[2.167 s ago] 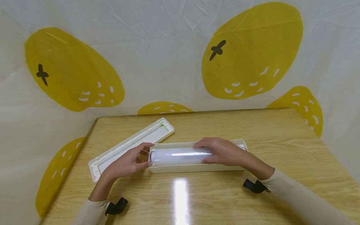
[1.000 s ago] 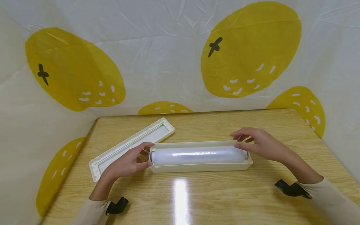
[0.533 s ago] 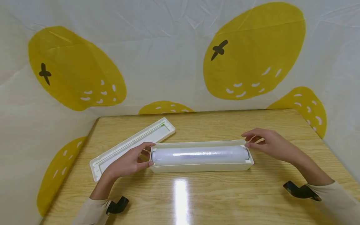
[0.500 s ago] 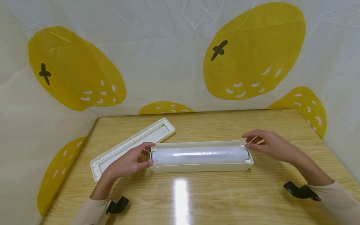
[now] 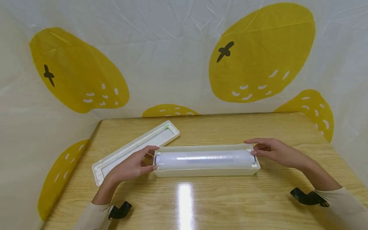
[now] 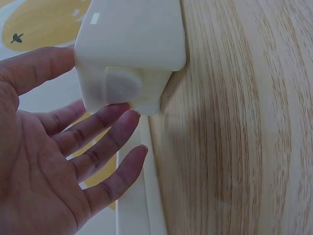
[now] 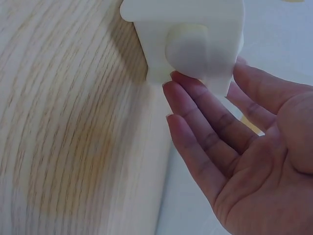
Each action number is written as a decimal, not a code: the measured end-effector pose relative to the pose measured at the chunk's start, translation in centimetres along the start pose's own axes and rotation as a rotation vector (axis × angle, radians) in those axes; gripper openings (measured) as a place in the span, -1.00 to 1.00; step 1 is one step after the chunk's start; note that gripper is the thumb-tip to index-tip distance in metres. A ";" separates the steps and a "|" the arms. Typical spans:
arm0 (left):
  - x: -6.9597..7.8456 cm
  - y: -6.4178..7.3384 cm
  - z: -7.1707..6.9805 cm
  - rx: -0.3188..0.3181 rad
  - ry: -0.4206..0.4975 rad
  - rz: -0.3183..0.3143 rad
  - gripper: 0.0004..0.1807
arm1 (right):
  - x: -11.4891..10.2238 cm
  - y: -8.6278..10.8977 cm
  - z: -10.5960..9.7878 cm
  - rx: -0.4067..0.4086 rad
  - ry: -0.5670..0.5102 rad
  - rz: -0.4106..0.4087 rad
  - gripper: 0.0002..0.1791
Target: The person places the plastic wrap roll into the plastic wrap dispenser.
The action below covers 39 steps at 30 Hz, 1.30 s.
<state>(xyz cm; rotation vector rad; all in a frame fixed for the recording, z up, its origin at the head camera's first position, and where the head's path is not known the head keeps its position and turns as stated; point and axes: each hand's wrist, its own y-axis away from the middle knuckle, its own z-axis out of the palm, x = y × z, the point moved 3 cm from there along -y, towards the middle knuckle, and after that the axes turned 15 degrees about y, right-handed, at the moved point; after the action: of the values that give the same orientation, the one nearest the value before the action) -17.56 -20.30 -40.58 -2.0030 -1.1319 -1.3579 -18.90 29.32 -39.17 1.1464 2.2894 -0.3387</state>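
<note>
A long off-white plastic wrap box (image 5: 205,172) lies lengthwise across the table without its lid. Inside it sits a shiny roll of plastic wrap (image 5: 201,158). My left hand (image 5: 129,166) grips the box's left end, thumb at the near corner and index finger at the far one; in the left wrist view the other fingers curve below a rounded bulge on the end wall (image 6: 122,85). At the opposite end my right hand (image 5: 279,152) holds the far corner, thumb over the rim and index finger along the back wall. Its other fingers lie against the end wall (image 7: 188,49).
The box's lid (image 5: 135,148) lies upturned and slanted behind my left hand, with a rail along its length and a green bit at its far end. The wooden table (image 5: 230,198) meets a white sheet with yellow fruit prints (image 5: 261,57) at the back and sides.
My right hand has left the middle of the roll and moved right to the box's end, then down onto its far corner. My left hand has stayed at the left end.
</note>
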 end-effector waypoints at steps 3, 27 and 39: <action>0.0 0.0 0.0 0.002 0.000 -0.003 -0.28 | 0.0 0.1 -0.1 0.000 0.026 0.003 -0.48; 0.6 -0.1 -0.5 0.002 -0.056 0.017 -0.33 | 0.0 0.0 -0.3 -0.023 0.079 0.008 -0.46; 1.0 -0.1 -3.0 0.058 -0.149 0.098 -0.46 | 0.2 0.0 -0.2 -0.040 0.062 0.030 -0.45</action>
<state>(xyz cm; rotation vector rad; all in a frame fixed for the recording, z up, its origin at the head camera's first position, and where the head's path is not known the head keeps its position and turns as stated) -19.08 -22.13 -38.42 -2.1171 -1.1083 -1.1307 -19.04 29.57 -39.15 1.1851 2.3196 -0.2474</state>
